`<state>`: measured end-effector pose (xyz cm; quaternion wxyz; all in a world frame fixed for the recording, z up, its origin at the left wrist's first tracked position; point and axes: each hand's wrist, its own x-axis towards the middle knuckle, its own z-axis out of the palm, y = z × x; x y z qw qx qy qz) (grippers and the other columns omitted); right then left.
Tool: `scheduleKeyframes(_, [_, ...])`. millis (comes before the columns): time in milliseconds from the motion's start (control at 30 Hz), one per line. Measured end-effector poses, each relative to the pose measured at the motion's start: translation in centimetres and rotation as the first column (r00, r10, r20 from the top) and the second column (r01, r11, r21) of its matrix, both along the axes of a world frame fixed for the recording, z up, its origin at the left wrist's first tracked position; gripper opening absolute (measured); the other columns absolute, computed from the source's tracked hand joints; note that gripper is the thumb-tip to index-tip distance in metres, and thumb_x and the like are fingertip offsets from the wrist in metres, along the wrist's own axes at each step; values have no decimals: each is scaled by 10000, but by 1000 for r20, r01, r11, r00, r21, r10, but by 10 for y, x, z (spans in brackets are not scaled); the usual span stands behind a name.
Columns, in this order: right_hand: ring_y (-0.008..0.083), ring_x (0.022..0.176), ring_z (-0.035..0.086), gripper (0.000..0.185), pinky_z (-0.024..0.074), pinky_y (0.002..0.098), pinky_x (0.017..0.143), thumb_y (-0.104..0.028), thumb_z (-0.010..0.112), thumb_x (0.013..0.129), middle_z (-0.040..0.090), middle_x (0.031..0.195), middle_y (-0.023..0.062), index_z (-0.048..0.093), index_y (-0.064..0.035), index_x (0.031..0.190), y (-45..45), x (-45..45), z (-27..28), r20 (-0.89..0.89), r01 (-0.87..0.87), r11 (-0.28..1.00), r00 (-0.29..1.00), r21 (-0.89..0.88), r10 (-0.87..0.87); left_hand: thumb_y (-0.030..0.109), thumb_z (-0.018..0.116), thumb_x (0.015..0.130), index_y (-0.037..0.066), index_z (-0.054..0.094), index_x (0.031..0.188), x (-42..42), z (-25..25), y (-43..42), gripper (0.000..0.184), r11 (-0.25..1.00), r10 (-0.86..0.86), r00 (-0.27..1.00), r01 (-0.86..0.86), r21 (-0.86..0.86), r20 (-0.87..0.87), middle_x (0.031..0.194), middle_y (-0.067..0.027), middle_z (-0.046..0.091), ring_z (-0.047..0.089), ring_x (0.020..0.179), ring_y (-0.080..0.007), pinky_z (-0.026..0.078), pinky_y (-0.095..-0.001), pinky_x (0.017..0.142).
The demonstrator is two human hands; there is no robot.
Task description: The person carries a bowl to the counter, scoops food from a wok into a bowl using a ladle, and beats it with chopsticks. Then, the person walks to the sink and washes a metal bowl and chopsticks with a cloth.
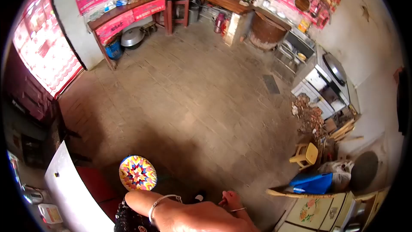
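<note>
My left hand (197,218) is very close to the camera at the bottom edge, with a silver bangle (165,198) on that arm. Its fingers cannot be made out. Lower down and further right, my right hand (232,198) is closed, its fingers curled, and a bracelet circles the wrist. A small dark shape shows at its fingers; I cannot tell what it is. Beyond my left arm is a round disc (138,173) with a bright starburst pattern, perhaps a stool seat. Dark sequinned clothing (128,220) shows below that arm.
A white-topped table (71,189) stands at left. At right are a yellow stool (306,155), a blue bag (312,183), a firewood pile (311,118), a stove (319,83) and a flowered cabinet (315,211). A wooden counter (141,6) runs along the back, beyond the tiled floor (184,86).
</note>
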<state>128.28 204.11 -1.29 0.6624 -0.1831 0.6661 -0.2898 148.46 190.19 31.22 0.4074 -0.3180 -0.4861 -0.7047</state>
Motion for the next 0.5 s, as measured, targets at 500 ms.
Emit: scheduleKeyframes(500, [205, 539, 633, 306, 443, 253, 413, -274, 542, 872, 542, 589, 44, 514, -39, 678, -124, -107, -18, -37, 203, 978, 978, -46, -205, 125, 475, 903, -46, 485, 1132, -44, -133, -165, 286, 737, 1, 648, -515, 437, 762, 1074, -286, 573, 592, 972, -391, 487, -470, 833])
